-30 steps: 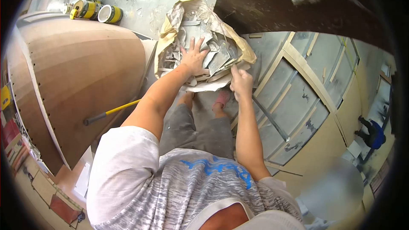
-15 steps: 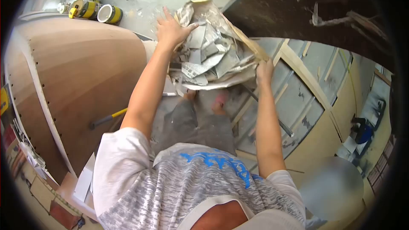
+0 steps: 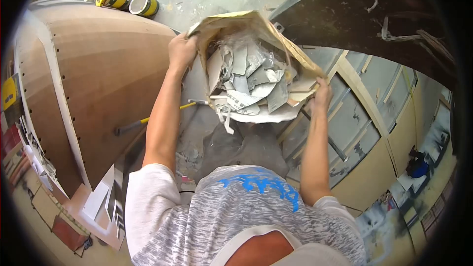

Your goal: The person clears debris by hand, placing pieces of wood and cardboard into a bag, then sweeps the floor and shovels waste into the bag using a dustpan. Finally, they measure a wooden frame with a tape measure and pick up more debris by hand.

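A wide-mouthed paper sack (image 3: 305,64) hangs in front of me, its opening tipped up toward my face. Inside lie crumpled plastic and torn scraps of grey and white paper (image 3: 251,81). My left hand (image 3: 182,49) is closed on the sack's left rim, fingers wrapped round the edge. On the opposite side, my right hand (image 3: 321,93) grips the right rim. A white strip (image 3: 227,122) dangles from the near lip. The bottom of the sack is hidden.
Curved wooden panelling (image 3: 108,69) stands at left, and a dark curved surface (image 3: 364,19) overhangs at upper right. Yellow-and-black cans (image 3: 144,5) lie on the far floor. A yellow-handled tool (image 3: 155,117) lies near my legs. Slatted framing (image 3: 362,83) is at right.
My left hand has gone from spread fingers over the sack to a closed grip on its left rim. The sack's mouth has opened wider, and my right hand still holds its side.
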Tool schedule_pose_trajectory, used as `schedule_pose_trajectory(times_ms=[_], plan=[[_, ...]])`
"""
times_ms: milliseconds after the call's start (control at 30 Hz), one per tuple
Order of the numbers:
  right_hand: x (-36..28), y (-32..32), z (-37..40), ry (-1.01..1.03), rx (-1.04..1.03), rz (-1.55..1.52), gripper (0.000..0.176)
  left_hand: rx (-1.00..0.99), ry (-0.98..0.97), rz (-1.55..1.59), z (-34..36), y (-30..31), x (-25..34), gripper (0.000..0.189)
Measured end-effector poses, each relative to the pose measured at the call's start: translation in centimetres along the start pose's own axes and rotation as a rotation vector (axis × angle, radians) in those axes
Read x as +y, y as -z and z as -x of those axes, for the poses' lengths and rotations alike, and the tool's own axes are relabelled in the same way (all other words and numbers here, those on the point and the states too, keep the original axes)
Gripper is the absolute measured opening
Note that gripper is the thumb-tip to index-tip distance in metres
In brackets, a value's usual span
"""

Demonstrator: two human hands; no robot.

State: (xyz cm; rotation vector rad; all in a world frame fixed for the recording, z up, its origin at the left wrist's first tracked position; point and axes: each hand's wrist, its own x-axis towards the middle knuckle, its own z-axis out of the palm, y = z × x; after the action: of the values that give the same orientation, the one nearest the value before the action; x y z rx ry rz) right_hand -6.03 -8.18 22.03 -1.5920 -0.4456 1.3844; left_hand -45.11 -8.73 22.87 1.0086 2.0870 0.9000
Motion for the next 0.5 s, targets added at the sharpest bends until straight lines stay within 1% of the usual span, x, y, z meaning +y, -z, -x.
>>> schedule_pose_trajectory(times_ms=[33, 67, 100, 133, 167, 200, 233, 267, 300, 333, 367, 400, 433, 500], plan=[[0.6, 0.7, -1.8, 0.033, 0.011, 0.046, 0.032, 0.040, 0.023, -0.145, -0.4, -0.1, -1.1, 0.032], [0.9, 1.7, -3.6, 0.106, 0.005, 0.451, 0.034, 0.031, 0.045, -0.141, -0.5, -0.3, -2.9, 0.032], [0.7, 2.0, -5.3, 0.192, -0.009, 0.845, 0.037, 0.012, 0.000, -0.249, -1.3, -0.5, -4.5, 0.031], [-0.6, 1.2, -5.9, 0.204, -0.015, 0.852, 0.037, 0.001, -0.051, -0.355, -1.7, -0.6, -5.1, 0.031], [-2.8, -0.1, -6.0, 0.083, -0.138, 1.007, 0.037, -0.034, -0.099, -0.414, -1.6, 0.4, -2.9, 0.030], [-4.4, -0.4, -5.0, -0.064, -0.258, 1.158, 0.037, -0.047, -0.093, -0.415, -1.4, 1.0, -1.8, 0.030], [-5.4, -0.4, -3.7, -0.079, -0.252, 1.164, 0.037, -0.124, 0.019, -0.459, -1.1, 1.4, -1.0, 0.029], [-6.5, -1.3, -2.9, 0.106, -0.207, 1.317, 0.037, -0.188, 0.117, -0.499, -1.6, 1.3, -0.3, 0.029], [-7.1, -1.9, -2.0, 0.294, -0.156, 1.462, 0.037, -0.170, 0.161, -0.464, -1.8, 1.1, -0.6, 0.030], [-7.4, -2.7, -1.2, 0.480, -0.152, 1.485, 0.038, -0.174, 0.152, -0.461, -1.7, 0.8, -1.2, 0.030], [-7.5, -4.0, -0.8, 0.676, -0.148, 1.502, 0.040, -0.145, 0.066, -0.504, -1.6, 0.6, -1.2, 0.033], [-6.6, -5.0, -0.9, 0.881, -0.222, 1.448, 0.041, -0.113, -0.015, -0.548, -1.4, 0.4, -1.5, 0.037], [-5.6, -6.4, -1.4, 1.082, -0.301, 1.380, 0.042, -0.105, -0.018, -0.547, -1.1, 0.1, -1.8, 0.037], [-4.0, -10.0, -1.6, 1.104, -0.305, 1.342, 0.044, 0.000, 0.060, -0.485, 0.1, -0.5, -2.6, 0.052]])
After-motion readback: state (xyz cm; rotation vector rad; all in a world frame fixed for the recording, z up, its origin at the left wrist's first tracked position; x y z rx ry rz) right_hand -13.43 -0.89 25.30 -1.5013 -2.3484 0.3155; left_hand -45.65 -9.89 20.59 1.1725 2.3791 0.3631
